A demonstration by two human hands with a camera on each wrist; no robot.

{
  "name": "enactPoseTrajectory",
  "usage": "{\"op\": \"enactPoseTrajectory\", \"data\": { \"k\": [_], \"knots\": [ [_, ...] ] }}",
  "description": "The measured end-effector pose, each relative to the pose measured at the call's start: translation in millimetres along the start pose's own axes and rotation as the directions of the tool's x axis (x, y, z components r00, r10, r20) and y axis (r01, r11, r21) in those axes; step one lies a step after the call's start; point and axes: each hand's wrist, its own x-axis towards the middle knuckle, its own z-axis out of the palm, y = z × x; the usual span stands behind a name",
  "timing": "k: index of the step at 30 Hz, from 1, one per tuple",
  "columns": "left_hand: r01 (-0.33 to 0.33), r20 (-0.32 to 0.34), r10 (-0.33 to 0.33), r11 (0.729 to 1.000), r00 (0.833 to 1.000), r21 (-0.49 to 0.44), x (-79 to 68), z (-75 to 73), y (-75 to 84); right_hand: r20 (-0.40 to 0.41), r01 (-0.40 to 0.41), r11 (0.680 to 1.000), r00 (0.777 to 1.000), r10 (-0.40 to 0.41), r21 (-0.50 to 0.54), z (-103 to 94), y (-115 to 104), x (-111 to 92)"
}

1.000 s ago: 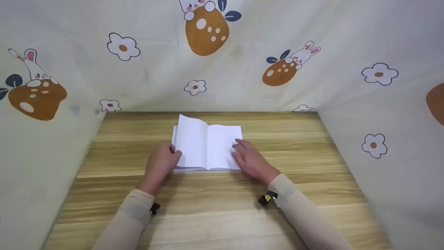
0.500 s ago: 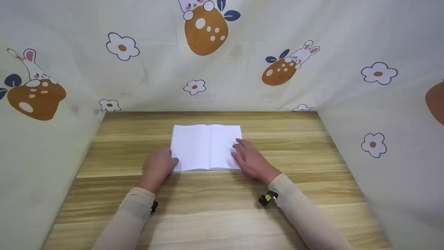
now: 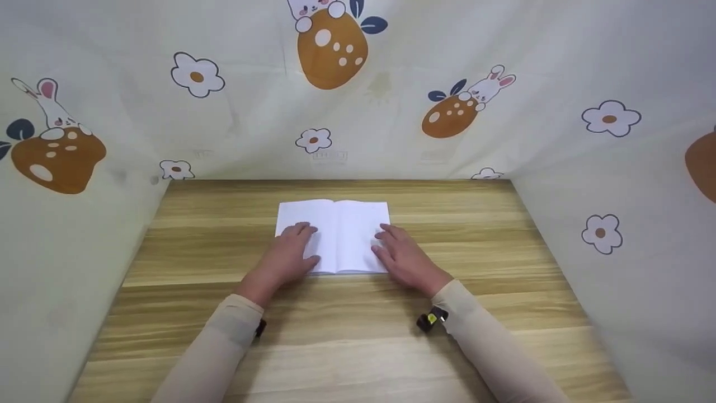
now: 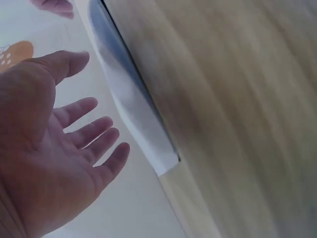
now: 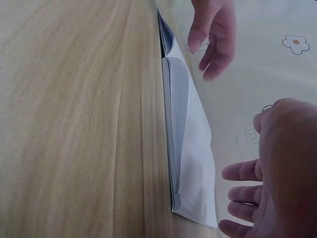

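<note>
An open book (image 3: 352, 224) with blank white pages lies spread on the wooden table in the head view. My left hand (image 3: 285, 254) is over its left page, fingers apart and loosely bent, holding nothing. Seen from the left wrist, that hand (image 4: 54, 134) hovers above the page with a gap below its fingers. At the right page's outer edge is my right hand (image 3: 408, 260), fingers spread and relaxed. The right wrist view shows the book's page edges (image 5: 176, 134) side on, with several leaves slightly lifted, and the right hand (image 5: 277, 173) above them.
The wood-grain table (image 3: 358, 336) runs up to a pale cloth backdrop (image 3: 251, 129) printed with rabbits, fruit and flowers, which also rises along both sides. A small black wrist camera (image 3: 430, 319) sits at the right sleeve.
The lifted leaf came down flat on the left side. My left hand let go at the left edge and moved right, over the left page. The right hand stayed nearly still.
</note>
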Motion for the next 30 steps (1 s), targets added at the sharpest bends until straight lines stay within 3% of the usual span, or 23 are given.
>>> {"op": "enactPoseTrajectory", "data": {
  "k": [10,19,30],
  "knots": [
    [-0.005,0.150,-0.012,0.994,0.989,0.113,-2.6,6.1,-2.4,0.014,-0.009,1.000,1.000,0.009,-0.001,0.0,0.6,0.7],
    [0.013,0.154,-0.033,0.992,0.988,0.129,-1.5,8.1,-1.1,0.030,-0.063,0.996,0.997,0.065,-0.063,-1.4,2.7,2.2],
    [0.062,0.153,-0.079,0.991,0.985,0.116,0.6,9.1,1.5,0.058,-0.169,0.961,0.981,0.186,-0.221,4.5,11.1,7.9]
  ]
}}
